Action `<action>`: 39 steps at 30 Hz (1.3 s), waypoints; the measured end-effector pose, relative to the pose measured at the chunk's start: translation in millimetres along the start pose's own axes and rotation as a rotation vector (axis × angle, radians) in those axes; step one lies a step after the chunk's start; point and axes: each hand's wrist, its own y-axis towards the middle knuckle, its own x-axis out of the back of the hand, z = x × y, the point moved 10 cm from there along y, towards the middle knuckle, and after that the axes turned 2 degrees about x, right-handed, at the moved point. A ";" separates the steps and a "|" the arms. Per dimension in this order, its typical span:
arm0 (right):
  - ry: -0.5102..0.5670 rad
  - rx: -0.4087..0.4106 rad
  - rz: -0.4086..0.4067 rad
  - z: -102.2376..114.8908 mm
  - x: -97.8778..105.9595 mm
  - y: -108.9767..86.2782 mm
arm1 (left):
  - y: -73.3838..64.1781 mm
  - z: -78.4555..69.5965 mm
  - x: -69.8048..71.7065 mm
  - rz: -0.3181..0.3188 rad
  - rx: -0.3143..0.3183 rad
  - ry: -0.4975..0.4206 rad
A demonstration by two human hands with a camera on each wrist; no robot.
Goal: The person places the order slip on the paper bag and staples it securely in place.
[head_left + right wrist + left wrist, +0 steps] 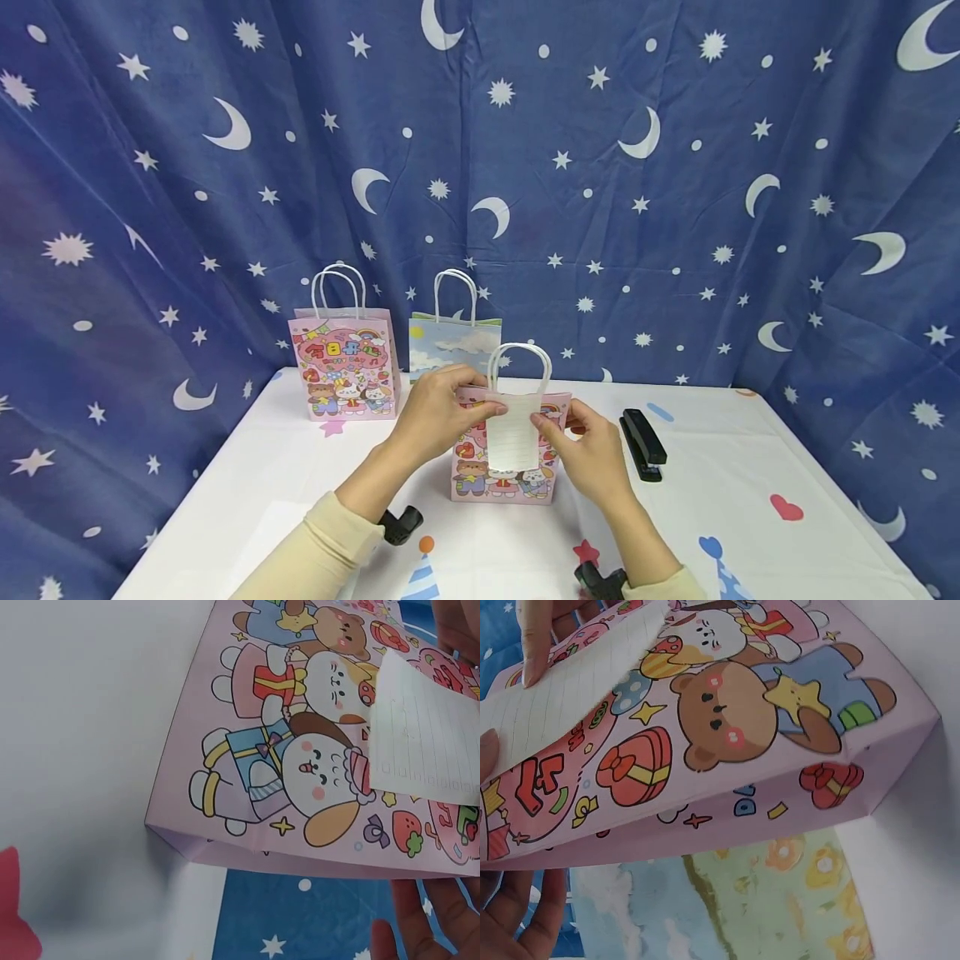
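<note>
A pink paper gift bag point(471, 478) with cartoon animals and white handles stands upright on the table. A slip of lined white paper point(513, 442) lies against the upper part of its front. From the left, my left hand point(435, 410) pinches the slip to the bag's top edge, thumb in front; its other fingers show behind the bag in the left wrist view. My right hand point(596, 450) pinches the opposite side likewise, thumb on the slip's edge. In the right wrist view, fingers of the right hand point(442, 919) are behind the bag.
Another pink gift bag point(348, 367) stands at the back left. A blue-and-green bag point(442, 346) is behind the held one, partly hidden. To the right lies a black stapler point(642, 443). A starry blue curtain point(525, 167) hangs behind the white table point(720, 467).
</note>
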 end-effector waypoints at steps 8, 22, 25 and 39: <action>-0.014 -0.019 -0.025 -1.4 0.7 -0.9 | -7.9 29.9 -13.4 0.072 0.190 -0.339; -0.008 -0.029 -0.033 -2.4 0.8 -1.7 | -16.9 47.9 -31.1 0.104 0.220 -0.495; 0.012 -0.027 -0.031 -1.6 0.8 -1.9 | -17.7 47.9 -30.1 0.091 0.221 -0.489; -0.011 0.017 0.031 1.0 2.1 1.7 | -16.4 48.7 -32.6 0.077 0.241 -0.558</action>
